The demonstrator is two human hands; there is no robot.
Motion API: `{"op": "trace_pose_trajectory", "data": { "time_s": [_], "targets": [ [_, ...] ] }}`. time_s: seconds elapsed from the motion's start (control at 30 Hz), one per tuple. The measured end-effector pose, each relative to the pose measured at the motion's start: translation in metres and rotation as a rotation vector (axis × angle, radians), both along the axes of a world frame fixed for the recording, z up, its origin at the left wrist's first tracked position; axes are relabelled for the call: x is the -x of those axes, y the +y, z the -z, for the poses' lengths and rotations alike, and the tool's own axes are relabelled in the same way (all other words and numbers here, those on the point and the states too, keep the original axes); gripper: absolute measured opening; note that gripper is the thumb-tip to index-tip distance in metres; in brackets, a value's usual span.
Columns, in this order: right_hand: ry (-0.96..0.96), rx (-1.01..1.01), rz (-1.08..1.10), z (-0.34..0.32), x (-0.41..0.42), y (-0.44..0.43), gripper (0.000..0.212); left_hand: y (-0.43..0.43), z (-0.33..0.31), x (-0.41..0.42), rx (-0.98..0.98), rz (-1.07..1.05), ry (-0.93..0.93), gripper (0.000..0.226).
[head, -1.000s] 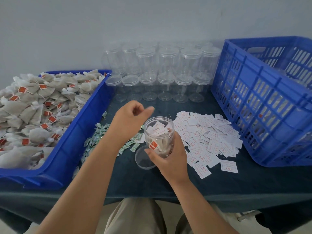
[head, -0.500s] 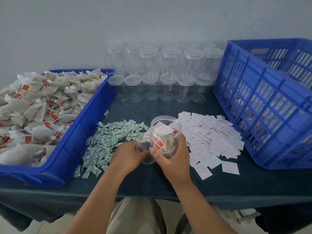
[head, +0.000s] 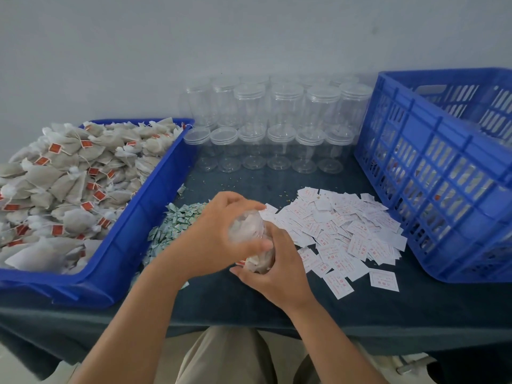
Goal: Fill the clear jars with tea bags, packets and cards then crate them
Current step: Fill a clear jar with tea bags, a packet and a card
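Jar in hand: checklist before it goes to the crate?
1. Jar gripped: ok, right hand holds its lower part.
2. Top closed: cannot tell, left hand covers it.
3. Tea bags inside: ok, visible through the wall.
4. Rest of contents: cannot tell, blurred.
5. Blue crate open-topped at right: ok.

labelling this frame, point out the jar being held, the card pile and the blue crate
held jar [head: 247, 229], head view, its blurred clear side
card pile [head: 346, 225], head view, middle of the pile
blue crate [head: 443, 189], head view, slatted near wall
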State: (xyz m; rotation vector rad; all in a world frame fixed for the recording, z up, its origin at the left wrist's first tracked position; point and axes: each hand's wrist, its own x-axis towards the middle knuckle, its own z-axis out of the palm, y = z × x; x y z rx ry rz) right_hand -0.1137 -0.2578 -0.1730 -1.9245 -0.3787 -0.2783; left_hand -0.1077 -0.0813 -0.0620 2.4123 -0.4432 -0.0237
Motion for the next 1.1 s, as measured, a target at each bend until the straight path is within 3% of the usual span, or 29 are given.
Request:
{"op": "trace_pose_trajectory", "data": {
  "time_s": [0.13,0.27,0.4,0.5,0.7,0.83,0.93,1.0,1.1],
  "targets": [
    [0.023,0.001,-0.02,0.002,0.0,0.001,0.088,-0.016,0.003,0.006,-0.279,-0.062,-0.097,0.081],
    [0.036,-0.009,-0.071,0.004,-0.001,-0.001,0.06,-0.029,0.011,0.009,-0.388,-0.15,-0.172,0.073],
    [0.023,-0.017,-0.118,0.003,-0.002,-0.001,0.047,-0.042,0.014,0.01,-0.515,-0.217,-0.201,0.073],
    [0.022,-0.072,-0.111,0.003,-0.004,-0.002,0.05,-0.044,0.01,0.012,-0.43,-0.219,-0.192,0.079],
    [0.185,-0.245,-0.198,0.001,-0.005,-0.009,0.069,-0.031,0.003,0.007,-0.141,-0.065,-0.172,0.045],
    [0.25,-0.273,-0.283,-0.001,-0.006,-0.015,0.067,-0.015,0.009,0.002,0.038,0.149,-0.218,0.023],
    [0.276,-0.25,-0.296,-0.002,-0.006,-0.014,0.057,-0.006,0.015,0.0,0.221,0.231,-0.132,0.018],
    [0.273,-0.239,-0.3,-0.002,-0.004,-0.011,0.058,-0.001,0.011,-0.002,0.2,0.232,-0.046,0.024],
    [0.224,-0.195,-0.227,-0.002,-0.003,-0.008,0.068,0.004,-0.005,-0.004,-0.103,0.151,0.103,0.04]
  ]
}}
